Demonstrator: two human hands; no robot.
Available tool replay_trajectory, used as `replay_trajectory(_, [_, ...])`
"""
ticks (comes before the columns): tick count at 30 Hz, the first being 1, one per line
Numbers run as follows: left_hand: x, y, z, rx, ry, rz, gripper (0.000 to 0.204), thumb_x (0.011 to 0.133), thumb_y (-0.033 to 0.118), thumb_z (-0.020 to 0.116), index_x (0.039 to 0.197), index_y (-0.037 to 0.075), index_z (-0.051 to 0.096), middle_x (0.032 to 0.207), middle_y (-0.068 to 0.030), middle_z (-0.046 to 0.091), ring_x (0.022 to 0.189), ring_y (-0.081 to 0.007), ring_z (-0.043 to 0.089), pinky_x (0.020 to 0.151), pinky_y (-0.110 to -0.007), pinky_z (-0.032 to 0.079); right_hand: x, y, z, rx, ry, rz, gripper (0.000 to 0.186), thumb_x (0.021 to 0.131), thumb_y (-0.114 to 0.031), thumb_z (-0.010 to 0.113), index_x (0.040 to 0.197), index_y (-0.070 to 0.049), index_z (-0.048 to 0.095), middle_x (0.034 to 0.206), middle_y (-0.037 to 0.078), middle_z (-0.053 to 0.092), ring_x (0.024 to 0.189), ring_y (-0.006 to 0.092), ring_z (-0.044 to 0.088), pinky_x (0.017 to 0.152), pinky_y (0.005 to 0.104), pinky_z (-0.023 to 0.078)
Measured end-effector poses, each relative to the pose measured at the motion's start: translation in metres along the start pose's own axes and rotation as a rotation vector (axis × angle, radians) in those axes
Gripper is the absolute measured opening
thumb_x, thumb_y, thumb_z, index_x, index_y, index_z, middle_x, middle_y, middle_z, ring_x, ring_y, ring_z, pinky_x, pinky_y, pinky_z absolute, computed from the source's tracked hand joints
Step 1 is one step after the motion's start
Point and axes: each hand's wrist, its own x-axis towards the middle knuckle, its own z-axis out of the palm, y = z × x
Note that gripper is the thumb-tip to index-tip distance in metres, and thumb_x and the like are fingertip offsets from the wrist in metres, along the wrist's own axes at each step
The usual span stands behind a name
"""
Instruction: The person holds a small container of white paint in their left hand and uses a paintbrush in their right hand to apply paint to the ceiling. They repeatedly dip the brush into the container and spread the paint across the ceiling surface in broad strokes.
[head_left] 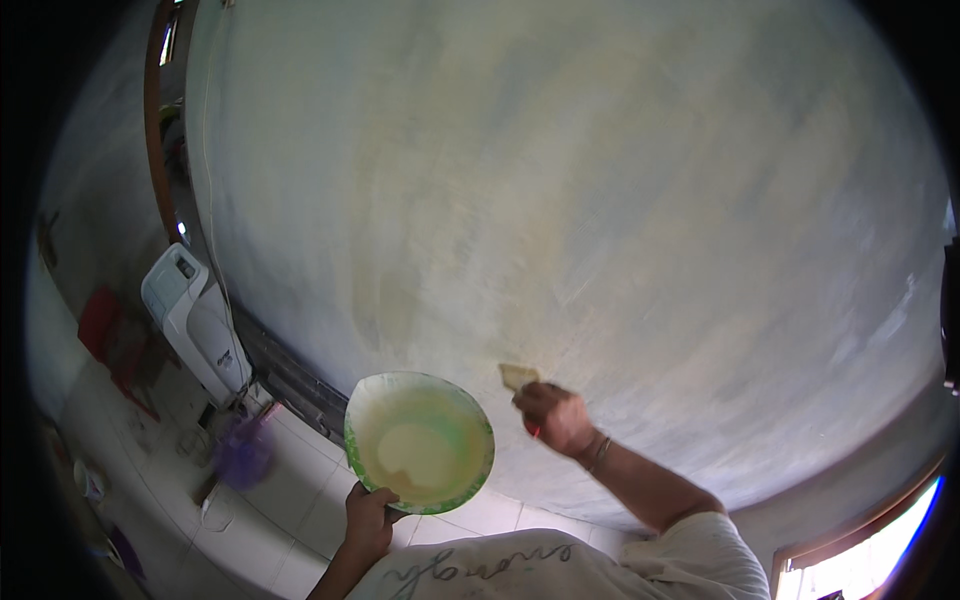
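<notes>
My left hand point(370, 518) grips the lower rim of a green-edged bowl point(483, 470), thumb over the edge and fingers hidden beneath. Pale cream paint point(420, 452) lies in the bowl's bottom, and its inner sides are smeared. To the right, my right hand point(557, 415) is closed round the handle of a paintbrush point(519, 376). The pale bristles point up and left, at or close to the wall point(600, 250); whether they touch it I cannot tell. Uneven yellowish and grey-blue patches cover that wall.
On the left stands a white water dispenser point(195, 320), with a purple plastic bag point(245, 452) on the tiled floor point(290, 500) near its foot. A red chair point(110, 340) is farther left. Dark boards point(290, 375) lie along the wall's base. A bright window point(860, 550) shows at lower right.
</notes>
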Motion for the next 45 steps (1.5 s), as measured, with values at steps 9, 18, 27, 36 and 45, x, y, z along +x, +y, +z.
replay_trajectory(9, [0.002,0.002,-0.001,-0.022,-0.017,-0.044,0.051,0.076,-0.012,0.052,0.127,-0.006,0.047,0.113,-0.0198,0.061,0.093,-0.0329,0.071,0.071,-0.042,0.067,0.133,-0.002,-0.267,-0.250,0.565,-0.159,0.017,0.081,0.004,0.075,0.095,-0.006,0.072,0.094,0.006,0.071,0.083,0.0198,0.071,0.072,0.0302,0.056])
replay_trajectory(18, [0.004,0.000,0.002,-0.021,-0.005,-0.057,0.053,0.076,-0.012,0.051,0.128,-0.006,0.047,0.114,-0.0201,0.061,0.095,-0.0333,0.071,0.072,-0.043,0.066,0.079,0.041,-0.160,-0.887,0.525,-0.194,0.027,0.077,-0.012,0.072,0.104,-0.010,0.071,0.107,0.013,0.063,0.101,0.0283,0.066,0.085,0.0393,0.059])
replay_trajectory(27, [-0.001,0.004,0.005,0.029,0.030,-0.018,0.051,0.078,-0.010,0.051,0.129,-0.005,0.047,0.118,-0.0200,0.060,0.098,-0.0332,0.070,0.074,-0.042,0.066,0.049,0.035,-0.077,-0.074,-0.066,0.076,0.013,0.083,-0.005,0.065,0.094,-0.011,0.071,0.091,0.007,0.066,0.083,0.0284,0.068,0.073,0.0394,0.057])
replay_trajectory(36, [0.000,0.003,-0.002,0.006,-0.009,-0.063,0.053,0.075,-0.011,0.053,0.128,-0.006,0.049,0.115,-0.0196,0.061,0.096,-0.0328,0.070,0.074,-0.041,0.066,0.177,0.002,-0.274,-0.670,0.741,-0.177,0.017,0.080,-0.006,0.071,0.095,-0.013,0.071,0.095,0.005,0.066,0.088,0.0243,0.067,0.070,0.0356,0.055])
replay_trajectory(45, [0.008,-0.004,-0.008,-0.003,-0.010,-0.030,0.050,0.075,-0.011,0.054,0.124,-0.009,0.048,0.115,-0.0227,0.060,0.097,-0.0389,0.070,0.078,-0.050,0.066,0.039,0.014,-0.007,-0.335,-0.119,-0.143,0.018,0.076,-0.017,0.074,0.091,-0.011,0.068,0.102,0.011,0.062,0.097,0.0303,0.066,0.084,0.0414,0.057])
